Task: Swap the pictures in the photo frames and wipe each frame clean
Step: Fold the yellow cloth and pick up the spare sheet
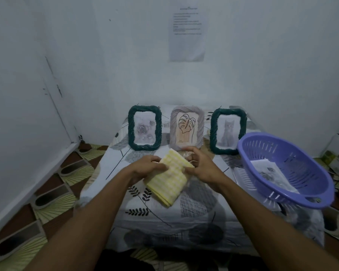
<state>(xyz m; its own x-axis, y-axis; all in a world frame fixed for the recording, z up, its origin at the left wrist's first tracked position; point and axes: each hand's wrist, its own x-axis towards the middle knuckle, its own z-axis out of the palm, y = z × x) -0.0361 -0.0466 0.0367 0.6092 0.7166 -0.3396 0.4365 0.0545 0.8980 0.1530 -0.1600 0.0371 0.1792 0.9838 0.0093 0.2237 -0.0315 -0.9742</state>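
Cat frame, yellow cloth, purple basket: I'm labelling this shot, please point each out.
cat frame (213, 132), head view, left side of its green border.
yellow cloth (168, 185), head view, middle of the fold.
purple basket (305, 169), head view, slotted inner wall.

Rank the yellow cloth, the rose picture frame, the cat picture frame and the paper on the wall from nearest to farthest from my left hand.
1. yellow cloth: gripped by the left hand, in front of the frames.
2. rose frame: standing just behind the hand, left end of the row.
3. cat frame: right end of the row.
4. paper: high on the back wall.
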